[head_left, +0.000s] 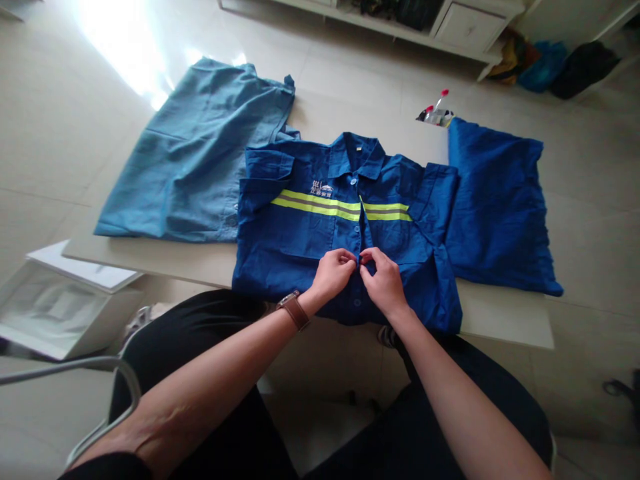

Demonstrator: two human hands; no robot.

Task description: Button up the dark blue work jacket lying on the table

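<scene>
Blue garments, three; two hands on one shirt

Blue work shirt, yellow reflective stripe, flat on table

Bare forearms on this person, no sleeves reaching the wrists. The left hand has a watch just behind it, on a brown leather strap with a dark metal case. The right hand wears nothing at all. Below, black trousers cover both legs.
</scene>
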